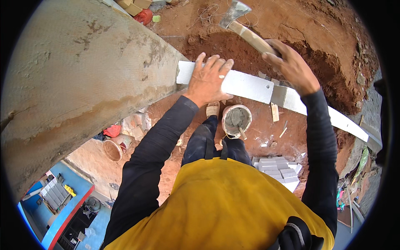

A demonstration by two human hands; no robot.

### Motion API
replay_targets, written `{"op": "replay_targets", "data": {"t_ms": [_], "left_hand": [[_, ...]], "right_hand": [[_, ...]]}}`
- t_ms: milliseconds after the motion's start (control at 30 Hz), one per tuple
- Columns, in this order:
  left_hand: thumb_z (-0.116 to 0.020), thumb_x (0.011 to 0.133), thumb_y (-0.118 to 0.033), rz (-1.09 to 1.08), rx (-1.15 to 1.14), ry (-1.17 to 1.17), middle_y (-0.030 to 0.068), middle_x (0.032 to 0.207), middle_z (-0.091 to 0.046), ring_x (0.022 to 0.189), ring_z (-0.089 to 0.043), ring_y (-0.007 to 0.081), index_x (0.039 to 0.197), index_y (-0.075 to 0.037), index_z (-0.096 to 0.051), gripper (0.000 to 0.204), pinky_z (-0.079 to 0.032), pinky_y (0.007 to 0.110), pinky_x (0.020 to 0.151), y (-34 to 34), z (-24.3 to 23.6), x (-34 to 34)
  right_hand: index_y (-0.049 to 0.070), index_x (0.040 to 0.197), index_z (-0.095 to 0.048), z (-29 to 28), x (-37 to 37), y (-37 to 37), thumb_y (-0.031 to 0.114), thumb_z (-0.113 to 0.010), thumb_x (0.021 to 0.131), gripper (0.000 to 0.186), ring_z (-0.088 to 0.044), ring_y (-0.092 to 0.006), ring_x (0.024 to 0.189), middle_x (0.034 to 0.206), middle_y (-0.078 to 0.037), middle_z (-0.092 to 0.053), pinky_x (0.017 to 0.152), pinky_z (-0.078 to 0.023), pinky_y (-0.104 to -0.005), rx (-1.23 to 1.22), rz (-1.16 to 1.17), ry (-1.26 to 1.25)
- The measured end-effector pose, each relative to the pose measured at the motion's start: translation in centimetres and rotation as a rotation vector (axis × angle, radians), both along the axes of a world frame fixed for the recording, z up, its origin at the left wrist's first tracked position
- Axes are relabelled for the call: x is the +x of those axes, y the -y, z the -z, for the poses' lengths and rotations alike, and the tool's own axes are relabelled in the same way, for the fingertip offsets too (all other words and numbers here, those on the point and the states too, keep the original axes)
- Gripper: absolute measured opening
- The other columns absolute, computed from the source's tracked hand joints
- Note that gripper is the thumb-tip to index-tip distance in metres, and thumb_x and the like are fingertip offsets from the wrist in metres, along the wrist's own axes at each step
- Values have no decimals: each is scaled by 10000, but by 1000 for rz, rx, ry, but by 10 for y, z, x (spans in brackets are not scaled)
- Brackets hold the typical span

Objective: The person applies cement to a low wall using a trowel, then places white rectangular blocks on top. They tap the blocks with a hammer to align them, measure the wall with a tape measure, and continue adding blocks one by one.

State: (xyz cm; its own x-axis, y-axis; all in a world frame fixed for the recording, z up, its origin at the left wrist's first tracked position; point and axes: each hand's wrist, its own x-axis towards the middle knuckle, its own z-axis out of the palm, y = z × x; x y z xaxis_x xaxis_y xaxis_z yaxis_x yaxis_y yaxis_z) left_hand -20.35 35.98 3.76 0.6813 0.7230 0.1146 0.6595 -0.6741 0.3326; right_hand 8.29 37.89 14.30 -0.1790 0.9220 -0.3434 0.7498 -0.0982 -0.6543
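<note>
My left hand (pixel 210 81) lies spread on top of a white building block (pixel 250 86), fingers pointing away from me. One end of this block meets a rough concrete column (pixel 91 58); a small round hole shows near its other end. My right hand (pixel 293 68) is closed round the wooden handle of a hatchet (pixel 251 36), raised beyond the block with its steel head up and to the left. To the right, further white blocks (pixel 339 121) continue the narrow row, seemingly a little lower.
By my feet stands a bucket (pixel 225 127) of grey mortar with a tool handle (pixel 242 133) in it. Stacked pale blocks (pixel 279 168) sit on the right. A tipped bucket (pixel 112 150) lies left. Beyond the row is a red earth trench (pixel 333 62).
</note>
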Motion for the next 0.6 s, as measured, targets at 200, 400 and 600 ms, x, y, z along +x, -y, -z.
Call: {"op": "replay_targets", "data": {"t_ms": [200, 400, 600], "left_hand": [[-912, 647, -638, -6, -89, -63, 123, 1217, -648, 1174, -602, 317, 1317, -62, -639, 925, -424, 482, 1067, -12, 2, -19], [-885, 650, -667, 8, -35, -46, 111, 1152, -619, 1123, -580, 294, 1260, -52, -676, 891, -415, 456, 992, -13, 4, -16], [-886, 683, -571, 7, -46, 66, 108, 1098, -630, 1064, -603, 290, 1218, -50, -683, 775, -420, 453, 955, -15, 0, -14]], "right_hand": [[33, 1551, -445, -39, -34, 129, 523, -571, 1091, 684, -740, -310, 967, 1183, -259, -701, 798, -607, -433, -42, 346, -63], [37, 1504, -491, -16, -49, 189, 310, -663, 1055, 553, -747, -381, 858, 1075, -235, -722, 794, -600, -437, 335, 329, -41], [29, 1436, -536, 18, -44, 194, 184, -719, 988, 508, -734, -448, 915, 1109, -252, -722, 784, -597, -481, -156, 259, 17]]}}
